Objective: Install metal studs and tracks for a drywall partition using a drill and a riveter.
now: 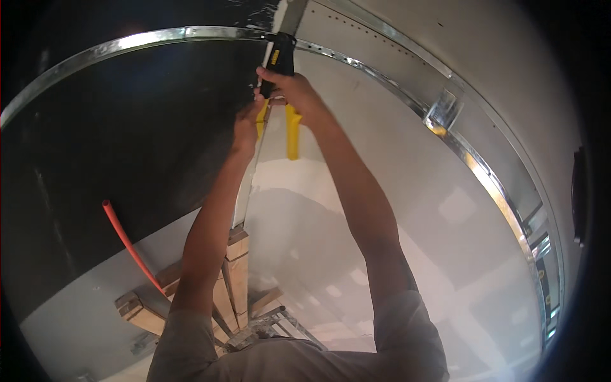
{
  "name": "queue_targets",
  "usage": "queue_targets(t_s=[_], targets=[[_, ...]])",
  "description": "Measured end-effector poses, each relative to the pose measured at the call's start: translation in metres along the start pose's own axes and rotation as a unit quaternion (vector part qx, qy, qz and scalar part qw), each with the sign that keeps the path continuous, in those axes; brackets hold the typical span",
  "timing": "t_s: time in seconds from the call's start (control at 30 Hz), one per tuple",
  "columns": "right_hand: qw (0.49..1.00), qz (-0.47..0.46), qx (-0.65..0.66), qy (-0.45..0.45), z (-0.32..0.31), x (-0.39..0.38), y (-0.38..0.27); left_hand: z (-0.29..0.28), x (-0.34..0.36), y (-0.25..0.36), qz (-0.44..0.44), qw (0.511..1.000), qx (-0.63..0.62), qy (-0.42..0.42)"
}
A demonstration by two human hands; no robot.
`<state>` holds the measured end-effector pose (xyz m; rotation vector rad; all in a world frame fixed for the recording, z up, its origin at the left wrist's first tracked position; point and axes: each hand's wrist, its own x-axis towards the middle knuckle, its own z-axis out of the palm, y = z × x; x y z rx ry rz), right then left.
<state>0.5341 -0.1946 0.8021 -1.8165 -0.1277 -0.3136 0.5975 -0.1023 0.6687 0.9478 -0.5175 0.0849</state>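
Overhead, a black-and-yellow hand tool (280,56) sits where a curved-looking silver metal track (184,33) meets a narrow pale upright strip (245,191). My right hand (299,95) is closed round the tool's black body, its thumb across the front. A yellow handle (293,135) hangs below that hand. Lower and to the left, my left hand (245,127) is raised against a second yellow part, its fingertips near the bottom of the black body. Its fingers are partly hidden, so its exact grip does not show. The tool's exact kind is unclear.
A dark panel (127,121) fills the left, a pale wall (445,267) the right. Metal framing with a bracket (443,111) runs along the upper right. Lower left, an orange-red pipe (130,245) stands out near wooden boards (237,280).
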Motion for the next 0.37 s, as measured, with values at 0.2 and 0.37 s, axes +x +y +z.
queue_targets(t_s=[0.2,0.37], targets=[[0.972,-0.077,-0.039,0.218,0.05,0.019,0.021,0.0,-0.008,0.006,-0.017,0.999,-0.029,-0.02],[0.995,0.042,0.033,-0.079,-0.017,0.01,0.009,-0.002,0.006,-0.001,-0.051,0.994,0.093,-0.016]])
